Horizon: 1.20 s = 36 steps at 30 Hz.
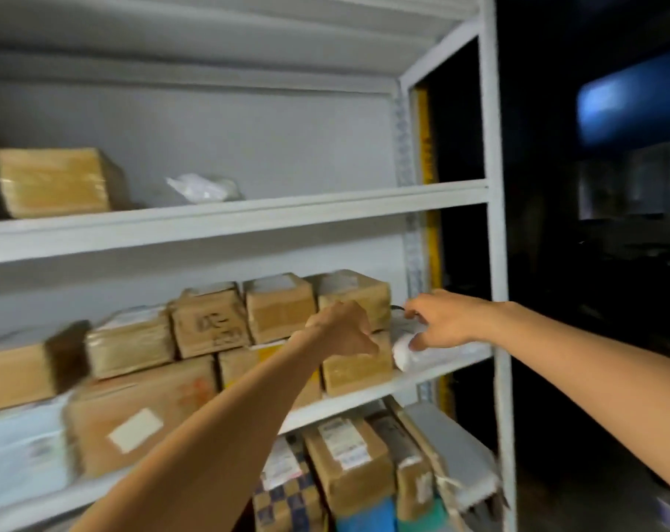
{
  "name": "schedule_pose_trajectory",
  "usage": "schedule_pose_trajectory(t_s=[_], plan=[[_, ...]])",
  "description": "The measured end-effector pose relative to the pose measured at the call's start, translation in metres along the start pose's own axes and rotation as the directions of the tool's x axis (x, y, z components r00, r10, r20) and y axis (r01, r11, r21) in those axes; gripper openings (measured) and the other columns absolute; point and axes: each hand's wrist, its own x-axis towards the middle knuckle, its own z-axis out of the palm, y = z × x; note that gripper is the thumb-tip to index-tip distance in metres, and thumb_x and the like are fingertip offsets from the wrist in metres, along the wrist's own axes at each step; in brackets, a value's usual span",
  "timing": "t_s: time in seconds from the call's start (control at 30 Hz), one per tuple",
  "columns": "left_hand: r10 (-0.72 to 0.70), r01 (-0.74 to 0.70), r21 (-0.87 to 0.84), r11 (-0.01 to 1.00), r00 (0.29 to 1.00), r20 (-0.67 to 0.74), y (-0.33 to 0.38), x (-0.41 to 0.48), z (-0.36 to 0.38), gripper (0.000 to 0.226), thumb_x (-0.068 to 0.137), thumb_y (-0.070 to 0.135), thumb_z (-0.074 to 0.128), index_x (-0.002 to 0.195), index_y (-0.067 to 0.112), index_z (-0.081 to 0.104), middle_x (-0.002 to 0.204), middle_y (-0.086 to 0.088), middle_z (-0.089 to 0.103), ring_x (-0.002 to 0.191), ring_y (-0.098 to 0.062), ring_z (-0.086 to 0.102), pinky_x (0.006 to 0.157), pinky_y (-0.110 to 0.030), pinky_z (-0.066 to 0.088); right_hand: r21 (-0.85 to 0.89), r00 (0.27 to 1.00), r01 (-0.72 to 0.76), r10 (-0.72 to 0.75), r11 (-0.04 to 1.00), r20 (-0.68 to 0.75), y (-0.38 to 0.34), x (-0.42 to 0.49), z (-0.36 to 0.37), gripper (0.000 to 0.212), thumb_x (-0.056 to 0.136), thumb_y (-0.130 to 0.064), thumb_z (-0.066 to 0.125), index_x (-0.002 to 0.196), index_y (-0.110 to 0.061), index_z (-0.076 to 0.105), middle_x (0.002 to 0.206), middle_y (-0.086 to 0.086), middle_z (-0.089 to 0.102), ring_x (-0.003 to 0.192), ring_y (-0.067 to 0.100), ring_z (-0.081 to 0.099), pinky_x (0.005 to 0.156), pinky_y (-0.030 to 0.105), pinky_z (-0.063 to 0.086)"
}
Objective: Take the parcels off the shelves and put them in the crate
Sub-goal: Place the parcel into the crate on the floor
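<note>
A white metal shelf rack [249, 218] fills the view. Its middle shelf [387, 385] holds several taped cardboard parcels. My left hand [343, 330] reaches in over a small brown box [358, 372] at the right end of the row, fingers curled down behind another box; what they hold is hidden. My right hand [439, 320] grips a white plastic mailer bag [414, 353] lying at the shelf's right end. No crate is in view.
The upper shelf carries a cardboard box [53, 182] at the left and a white bag [204, 188] in the middle. The lower shelf is packed with upright parcels [348, 458]. Right of the rack's upright post [496, 224] the room is dark.
</note>
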Motion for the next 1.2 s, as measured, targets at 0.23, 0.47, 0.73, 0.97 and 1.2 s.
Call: schedule_pose_trajectory(t_s=[0.23,0.47,0.73,0.97,1.2], plan=[[-0.327,0.33,0.005,0.944,0.939,-0.103,-0.091,-0.07,-0.027,0.037,0.075,0.042,0.075,0.11,0.029,0.069,0.117,0.003,0.064,0.096,-0.019,0.058,0.079,-0.031,0.049,-0.002,0.946,0.323,-0.323,0.946,-0.023,-0.109,0.049,0.004,0.038,0.08,-0.04,0.07,0.11,-0.021,0.055,0.108,-0.001,0.061,0.091,0.017,0.059,0.082,0.039,0.053],[-0.653,0.654,-0.038,0.755,0.747,-0.125,-0.167,-0.2,-0.036,0.031,0.072,0.04,0.077,0.1,0.028,0.068,0.1,0.001,0.066,0.087,-0.018,0.06,0.077,-0.03,0.052,-0.018,0.78,0.626,-0.626,0.78,-0.011,-0.25,0.052,0.025,0.043,0.078,-0.038,0.07,0.113,-0.016,0.058,0.1,0.001,0.058,0.09,0.022,0.057,0.076,0.037,0.051],[-0.845,0.863,0.041,0.503,0.502,-0.182,-0.215,-0.35,-0.049,0.034,0.078,0.038,0.075,0.106,0.021,0.068,0.111,-0.002,0.066,0.089,-0.018,0.059,0.078,-0.03,0.051,0.074,0.531,0.845,-0.847,0.529,-0.017,-0.399,0.011,0.051,0.054,0.082,-0.039,0.071,0.127,-0.015,0.055,0.122,0.007,0.059,0.104,0.024,0.058,0.082,0.035,0.05],[-0.908,0.937,0.042,0.348,0.347,-0.235,-0.261,-0.422,-0.079,0.047,0.076,0.04,0.075,0.119,0.025,0.063,0.122,-0.004,0.059,0.106,-0.024,0.06,0.084,-0.033,0.051,0.134,0.466,0.877,-0.885,0.461,-0.003,-0.485,0.008,0.059,0.059,0.082,-0.038,0.071,0.132,-0.015,0.049,0.124,0.005,0.055,0.106,0.021,0.055,0.088,0.036,0.05],[-0.915,0.949,0.018,0.315,0.309,-0.26,-0.324,-0.443,-0.118,0.043,0.075,0.039,0.074,0.114,0.023,0.066,0.113,-0.003,0.061,0.097,-0.023,0.061,0.087,-0.037,0.054,0.121,0.5,0.862,-0.865,0.492,-0.045,-0.545,0.034,0.05,0.05,0.082,-0.038,0.069,0.122,-0.011,0.055,0.113,0.007,0.058,0.099,0.023,0.057,0.083,0.038,0.052]])
